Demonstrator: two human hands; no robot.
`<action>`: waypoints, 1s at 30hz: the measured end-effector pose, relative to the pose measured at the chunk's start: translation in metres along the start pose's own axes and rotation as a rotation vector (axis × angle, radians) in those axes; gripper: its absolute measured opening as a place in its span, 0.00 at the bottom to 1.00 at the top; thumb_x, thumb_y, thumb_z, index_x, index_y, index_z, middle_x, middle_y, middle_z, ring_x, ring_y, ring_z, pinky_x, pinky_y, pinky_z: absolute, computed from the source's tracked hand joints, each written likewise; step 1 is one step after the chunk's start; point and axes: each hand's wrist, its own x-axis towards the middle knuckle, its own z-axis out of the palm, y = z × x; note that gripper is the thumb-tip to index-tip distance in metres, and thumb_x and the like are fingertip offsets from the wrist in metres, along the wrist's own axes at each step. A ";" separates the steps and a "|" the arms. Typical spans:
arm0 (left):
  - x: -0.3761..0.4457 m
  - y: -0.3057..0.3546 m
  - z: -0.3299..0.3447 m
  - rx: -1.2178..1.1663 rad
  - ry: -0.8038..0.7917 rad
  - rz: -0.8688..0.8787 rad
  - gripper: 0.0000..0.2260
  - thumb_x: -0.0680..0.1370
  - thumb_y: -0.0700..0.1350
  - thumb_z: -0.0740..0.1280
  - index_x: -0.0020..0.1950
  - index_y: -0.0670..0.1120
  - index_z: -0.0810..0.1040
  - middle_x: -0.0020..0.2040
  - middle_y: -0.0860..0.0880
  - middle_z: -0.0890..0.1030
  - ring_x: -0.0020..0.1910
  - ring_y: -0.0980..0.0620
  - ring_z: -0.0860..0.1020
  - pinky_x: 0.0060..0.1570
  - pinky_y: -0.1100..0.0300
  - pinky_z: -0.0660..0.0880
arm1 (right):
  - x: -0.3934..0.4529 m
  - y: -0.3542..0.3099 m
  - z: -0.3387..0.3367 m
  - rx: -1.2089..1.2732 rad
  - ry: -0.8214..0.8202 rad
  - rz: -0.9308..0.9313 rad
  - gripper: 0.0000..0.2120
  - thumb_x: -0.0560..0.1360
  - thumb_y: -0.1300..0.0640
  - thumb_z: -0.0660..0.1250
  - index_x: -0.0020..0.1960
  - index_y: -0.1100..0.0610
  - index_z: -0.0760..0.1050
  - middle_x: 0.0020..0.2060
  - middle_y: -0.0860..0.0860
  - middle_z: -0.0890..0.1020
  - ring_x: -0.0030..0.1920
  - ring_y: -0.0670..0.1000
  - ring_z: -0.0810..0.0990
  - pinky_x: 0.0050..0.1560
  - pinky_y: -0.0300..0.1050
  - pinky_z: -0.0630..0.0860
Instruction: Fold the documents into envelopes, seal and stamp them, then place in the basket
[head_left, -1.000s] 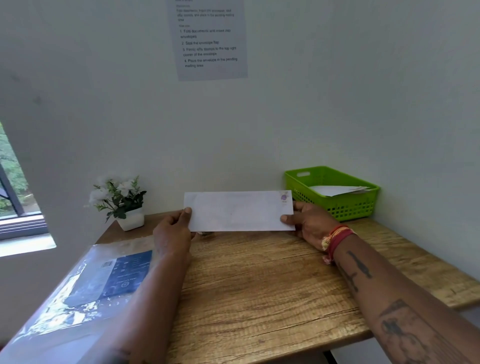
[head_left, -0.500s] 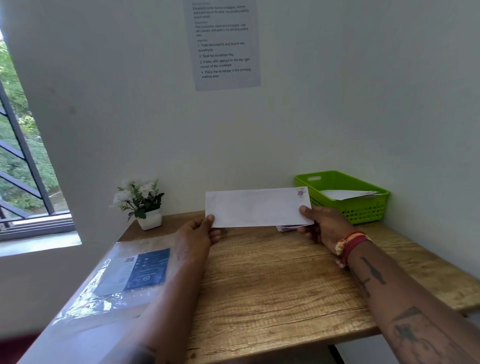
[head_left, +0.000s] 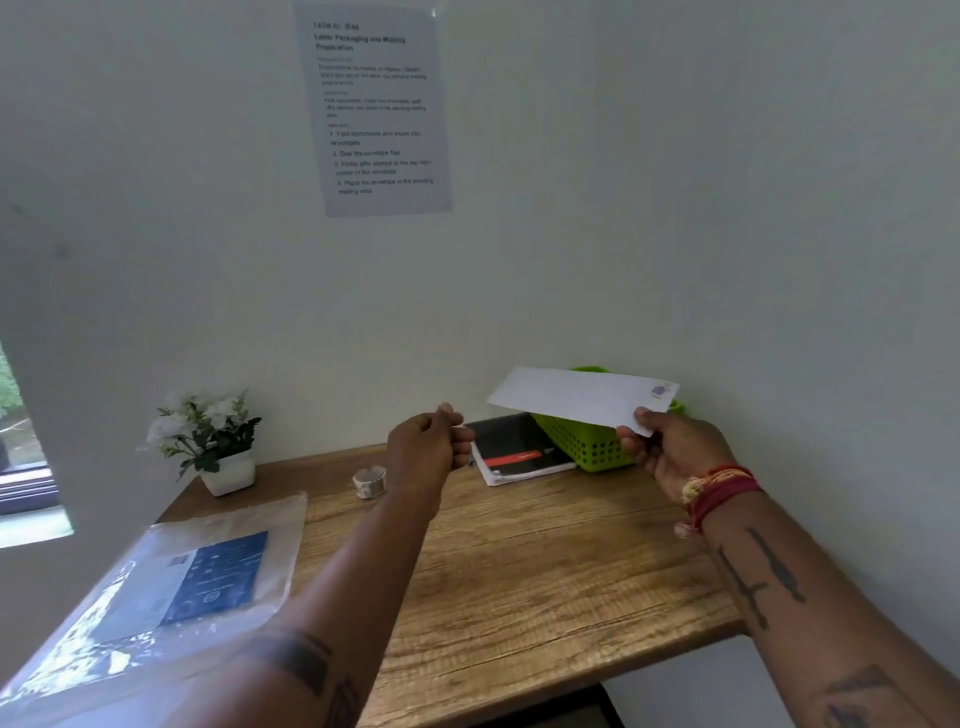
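Observation:
My right hand (head_left: 670, 451) grips a white envelope (head_left: 576, 397) by its lower right corner, with a small purple stamp near its top right corner. The envelope hangs tilted in the air over the green basket (head_left: 587, 441), hiding most of the basket's inside. My left hand (head_left: 428, 447) floats above the desk, left of the envelope and apart from it, fingers loosely curled with nothing in them. A small roll of stamps (head_left: 370, 482) stands on the wooden desk (head_left: 519, 571).
A dark booklet with a red stripe (head_left: 519, 452) lies beside the basket. A clear plastic sleeve with a blue sheet (head_left: 171, 587) covers the desk's left side. A white potted plant (head_left: 208, 441) stands at the back left. An instruction sheet (head_left: 374, 109) hangs on the wall.
My left hand has let go of the envelope. My right hand has carried it up and to the right, over the basket. The view has tilted upward.

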 end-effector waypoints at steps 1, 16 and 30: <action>-0.002 -0.001 0.010 0.005 -0.032 -0.004 0.14 0.84 0.48 0.64 0.51 0.39 0.82 0.41 0.40 0.85 0.36 0.48 0.80 0.38 0.57 0.80 | 0.000 -0.004 -0.005 0.027 0.022 -0.013 0.05 0.80 0.66 0.65 0.56 0.66 0.73 0.34 0.60 0.82 0.24 0.48 0.82 0.23 0.38 0.78; -0.024 -0.038 0.040 0.135 -0.237 -0.101 0.12 0.85 0.46 0.62 0.53 0.39 0.80 0.36 0.44 0.82 0.31 0.52 0.76 0.33 0.59 0.74 | 0.016 -0.020 -0.003 0.110 0.092 0.036 0.06 0.81 0.63 0.59 0.54 0.65 0.72 0.48 0.65 0.82 0.47 0.63 0.84 0.31 0.53 0.84; -0.026 -0.018 0.045 0.295 -0.289 0.010 0.11 0.84 0.46 0.62 0.52 0.42 0.82 0.41 0.43 0.85 0.34 0.51 0.80 0.38 0.56 0.77 | 0.006 0.019 0.030 -0.434 -0.001 -0.047 0.24 0.83 0.45 0.60 0.38 0.62 0.75 0.21 0.52 0.77 0.17 0.46 0.74 0.19 0.34 0.70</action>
